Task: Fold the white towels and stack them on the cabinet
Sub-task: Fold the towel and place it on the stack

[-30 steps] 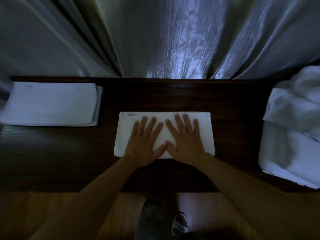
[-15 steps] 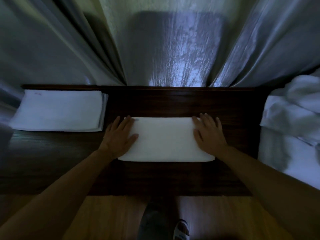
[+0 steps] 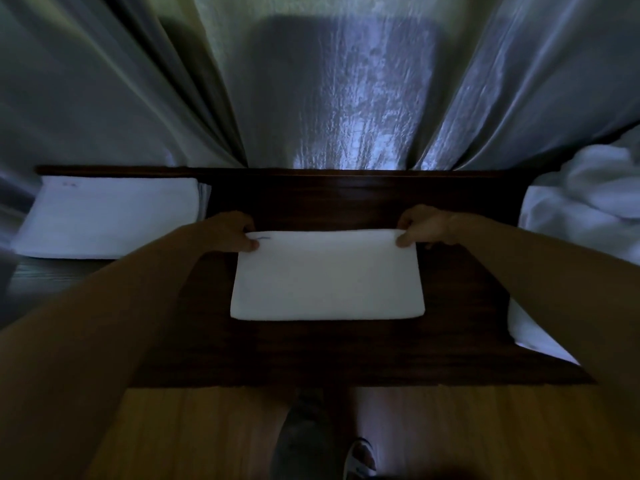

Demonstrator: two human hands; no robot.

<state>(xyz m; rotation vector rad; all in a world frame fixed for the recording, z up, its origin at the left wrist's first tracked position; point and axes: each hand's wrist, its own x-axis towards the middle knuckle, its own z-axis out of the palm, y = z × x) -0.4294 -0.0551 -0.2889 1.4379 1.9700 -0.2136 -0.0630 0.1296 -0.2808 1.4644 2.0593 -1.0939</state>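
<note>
Folded towel (image 3: 327, 277) lay mid-cabinet (image 3: 363, 199). Left hand (image 3: 230, 230), right hand (image 3: 424, 225) pinched closed on far corners. Judged next: fold toward self or lift; keep corners level, edges aligned. Finished stack (image 3: 110, 216) sat left.

cabinet top (image 3: 346, 351): carries everything, curtain (image 3: 346, 98) behind its back edge
centre: folded towel (image 3: 327, 277), nearer front edge than back
left end, toward back edge: stack of folded towels (image 3: 110, 220)
right end: heap of unfolded towels (image 3: 585, 216), hangs past right edge
left hand (image 3: 233, 232): at folded towel's far left corner
right hand (image 3: 424, 226): at its far right corner
floor (image 3: 194, 434): before front edge
</note>
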